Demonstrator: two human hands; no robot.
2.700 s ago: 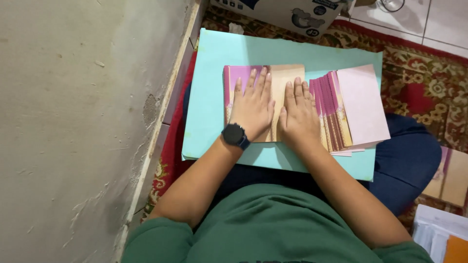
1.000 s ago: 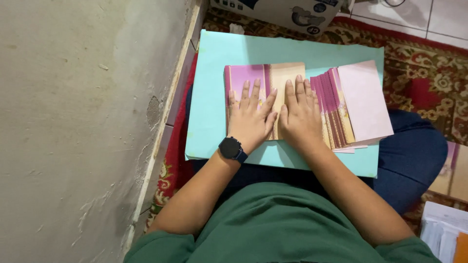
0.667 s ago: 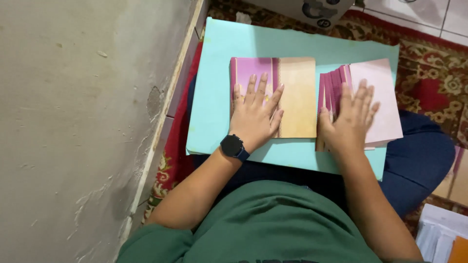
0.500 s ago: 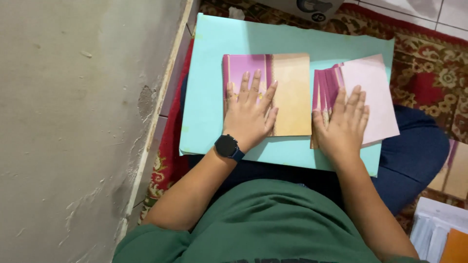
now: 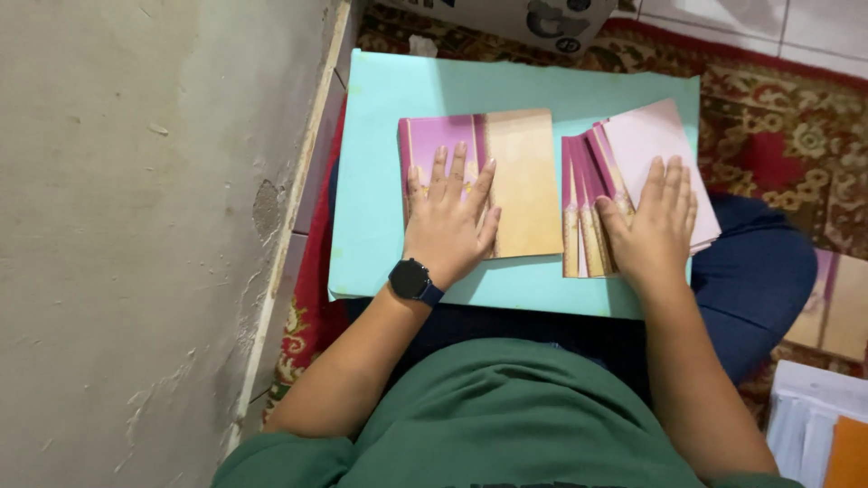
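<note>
A pale teal board (image 5: 380,181) lies across the lap, over a patterned rug (image 5: 778,117). On it, a folded card (image 5: 515,181) — purple and tan — sits under the left hand (image 5: 448,226), fingers spread flat. The right hand (image 5: 655,230) has moved off that card since a second ago and now presses, fingers together, on the fanned stack (image 5: 624,172) beside it — the fold looks finished.

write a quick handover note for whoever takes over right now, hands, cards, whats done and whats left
Left hand: flat, fingers spread, on the folded purple-and-tan card, gripping nothing.
Right hand: flat on the fanned stack of pink-and-purple cards, also not gripping.
Both lie side by side, apart, on the light turquoise board across the lap.
Done: one card lies apart from the stack.
Left: the fanned stack looks unsorted.
</note>
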